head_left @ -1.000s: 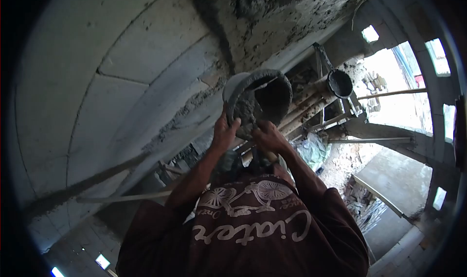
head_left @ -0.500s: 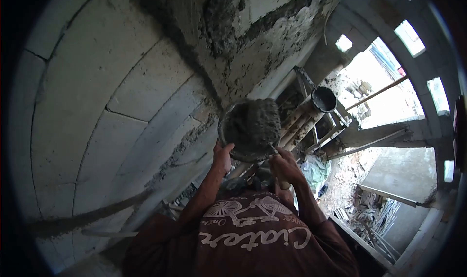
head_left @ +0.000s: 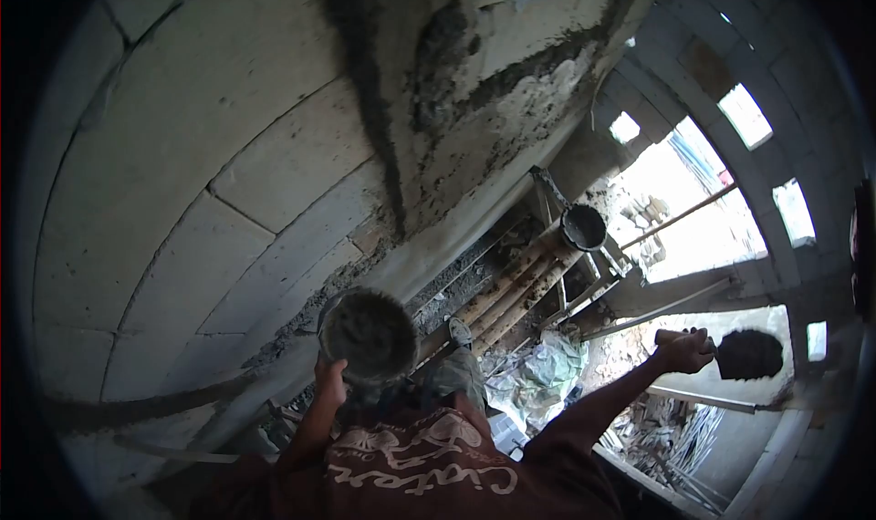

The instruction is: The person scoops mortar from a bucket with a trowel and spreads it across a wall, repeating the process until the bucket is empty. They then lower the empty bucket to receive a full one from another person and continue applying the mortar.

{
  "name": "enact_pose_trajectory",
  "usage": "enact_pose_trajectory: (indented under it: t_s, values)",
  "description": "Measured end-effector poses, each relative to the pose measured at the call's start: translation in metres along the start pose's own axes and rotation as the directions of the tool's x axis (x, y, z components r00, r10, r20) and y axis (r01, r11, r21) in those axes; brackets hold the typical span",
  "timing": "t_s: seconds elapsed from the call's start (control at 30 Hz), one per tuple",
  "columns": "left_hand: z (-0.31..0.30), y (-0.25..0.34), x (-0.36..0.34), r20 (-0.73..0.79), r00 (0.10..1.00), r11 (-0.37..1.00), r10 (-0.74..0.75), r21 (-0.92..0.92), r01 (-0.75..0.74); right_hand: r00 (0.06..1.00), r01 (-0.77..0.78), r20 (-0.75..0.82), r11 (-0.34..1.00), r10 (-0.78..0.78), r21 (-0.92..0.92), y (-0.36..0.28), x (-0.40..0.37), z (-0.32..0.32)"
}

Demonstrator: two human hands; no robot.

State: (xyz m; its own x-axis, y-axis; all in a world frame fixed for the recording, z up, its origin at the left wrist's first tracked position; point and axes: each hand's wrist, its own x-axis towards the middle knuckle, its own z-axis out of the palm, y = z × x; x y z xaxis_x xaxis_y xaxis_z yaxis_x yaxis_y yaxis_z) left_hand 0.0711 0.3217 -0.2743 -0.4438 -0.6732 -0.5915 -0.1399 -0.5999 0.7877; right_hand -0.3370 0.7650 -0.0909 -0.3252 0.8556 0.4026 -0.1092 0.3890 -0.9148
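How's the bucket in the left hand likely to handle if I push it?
The bucket is probably heavy if the grey mix inside runs deep. One-sided support from the left hand suggests it could tip. Its even round shape suggests stiffness.

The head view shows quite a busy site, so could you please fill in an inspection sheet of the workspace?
Surface: pale block wall, dark-streaked along joints and patches.
Job's things: bucket with a dark, wet-looking interior; trowel, its blade dark, load unclear.
Clutter: crumpled plastic sheet, long poles with a dark round vessel at their far end, scrap pile.
Grippers: bare hands; left hand grips the bucket's rim, right hand holds the trowel's handle, out to the side.
Cables: nothing seen that is clearly a cable.
Surroundings: farther wall with bright openings.
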Motion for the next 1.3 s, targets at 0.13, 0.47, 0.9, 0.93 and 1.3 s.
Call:
enact_pose_trajectory:
  t_s: [0.13, 0.47, 0.9, 0.93, 1.3]
  values:
    - [-0.072, -0.025, -0.032, -0.197, 0.98, 0.999, -0.011, -0.053, 0.0, 0.908, 0.05, -0.38, 0.946, -0.177, -0.321, 0.088, -0.052, 0.103]
    - [-0.206, -0.111, -0.036, -0.387, 0.911, 0.977, -0.143, -0.201, 0.068, 0.524, -0.317, 0.838, 0.878, -0.152, 0.358, -0.197, -0.461, 0.042]
    - [-0.026, -0.035, -0.008, -0.038, 0.974, 0.832, 0.225, 0.527, -0.171, -0.893, 0.327, 0.435, 0.494, -0.118, 0.806, 0.15, -0.465, -0.105]
    - [-0.008, -0.027, -0.002, 0.017, 0.959, 0.777, 0.282, 0.582, -0.239, -0.943, 0.284, 0.302, 0.134, -0.138, 0.949, 0.171, -0.473, -0.109]
    - [0.11, 0.037, 0.027, 0.246, 0.944, 0.93, 0.218, 0.239, -0.278, -0.899, 0.082, 0.37, 0.92, 0.234, -0.384, 0.011, -0.369, -0.038]
